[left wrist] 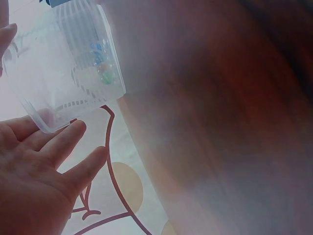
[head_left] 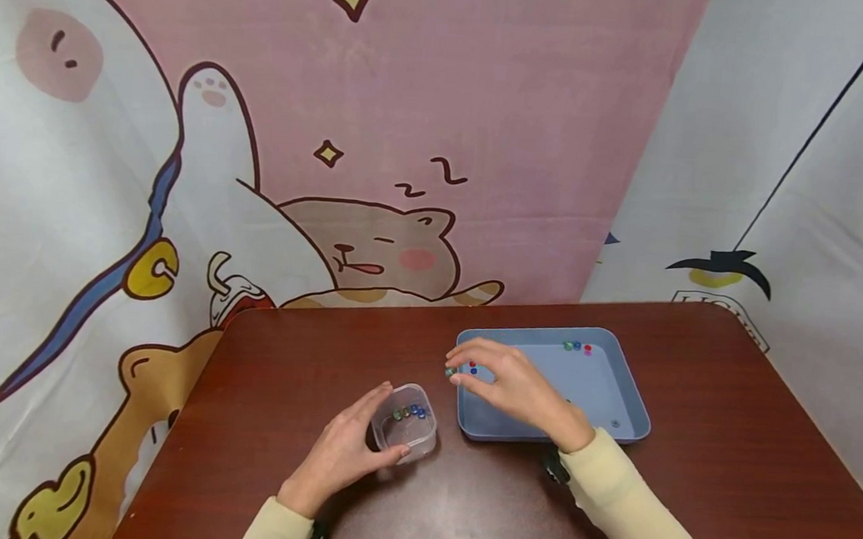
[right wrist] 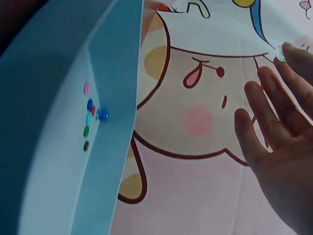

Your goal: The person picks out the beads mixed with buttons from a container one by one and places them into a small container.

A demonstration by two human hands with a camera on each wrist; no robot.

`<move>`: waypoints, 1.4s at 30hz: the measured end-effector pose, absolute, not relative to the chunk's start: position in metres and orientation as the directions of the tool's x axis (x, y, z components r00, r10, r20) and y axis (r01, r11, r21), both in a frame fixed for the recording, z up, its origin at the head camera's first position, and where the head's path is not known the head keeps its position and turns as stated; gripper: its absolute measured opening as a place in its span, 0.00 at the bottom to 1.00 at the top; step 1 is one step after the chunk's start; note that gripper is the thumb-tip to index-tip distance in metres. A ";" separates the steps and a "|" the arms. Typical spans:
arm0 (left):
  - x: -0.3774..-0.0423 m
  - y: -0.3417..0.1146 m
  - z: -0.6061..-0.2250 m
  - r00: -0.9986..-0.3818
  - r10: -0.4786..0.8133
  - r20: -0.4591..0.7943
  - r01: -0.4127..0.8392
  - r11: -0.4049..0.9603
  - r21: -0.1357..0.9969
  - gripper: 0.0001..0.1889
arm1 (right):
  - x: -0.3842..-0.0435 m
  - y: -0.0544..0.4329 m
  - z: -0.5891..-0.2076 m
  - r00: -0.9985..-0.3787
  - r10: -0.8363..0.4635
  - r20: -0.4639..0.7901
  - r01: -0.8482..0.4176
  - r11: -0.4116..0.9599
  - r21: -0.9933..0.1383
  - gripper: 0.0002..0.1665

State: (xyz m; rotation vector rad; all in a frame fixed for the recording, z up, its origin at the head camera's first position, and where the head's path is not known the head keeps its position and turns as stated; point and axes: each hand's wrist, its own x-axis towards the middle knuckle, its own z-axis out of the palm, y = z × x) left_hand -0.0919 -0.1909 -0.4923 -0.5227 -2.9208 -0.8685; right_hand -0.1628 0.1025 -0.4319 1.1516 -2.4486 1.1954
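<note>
My left hand [head_left: 340, 447] grips a small clear plastic container [head_left: 422, 446] standing on the table, thumb on its near side and fingers along its left side. Several green and blue glass marbles [head_left: 412, 412] lie inside it. Between thumb and index finger, my right hand [head_left: 517, 384] pinches a clear glass marble [right wrist: 280, 53]; its other fingers are spread. That hand is above the left part of a blue tray [head_left: 596, 390]. Another blue marble [right wrist: 102, 115] lies in the tray near its wall, with small coloured pieces beside it.
A green and a blue marble [head_left: 572, 346] and red and pink bits lie at the tray's far side. Another small clear piece [head_left: 615, 423] is near its front right corner. The brown table [head_left: 305, 361] meets a cartoon-printed cloth [head_left: 530, 143] at the back.
</note>
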 end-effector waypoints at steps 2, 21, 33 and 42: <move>-0.092 -0.191 -0.492 -0.942 0.306 0.140 0.333 0.782 0.526 0.50 | -0.161 0.099 -0.434 -0.674 -0.579 0.458 -0.718 0.367 -0.592 0.09; -0.095 -0.189 -0.491 -0.938 0.317 0.143 0.343 0.777 0.528 0.49 | -0.148 0.072 -0.459 -0.552 -0.711 0.436 -0.809 0.331 -0.485 0.08; -0.094 -0.190 -0.491 -0.941 0.314 0.128 0.332 0.783 0.525 0.50 | -0.144 0.063 -0.472 -0.464 -0.756 0.461 -0.884 0.357 -0.304 0.11; -0.092 -0.190 -0.491 -0.941 0.311 0.130 0.331 0.782 0.528 0.50 | -0.141 0.064 -0.474 -0.482 -0.754 0.447 -0.873 0.371 -0.315 0.14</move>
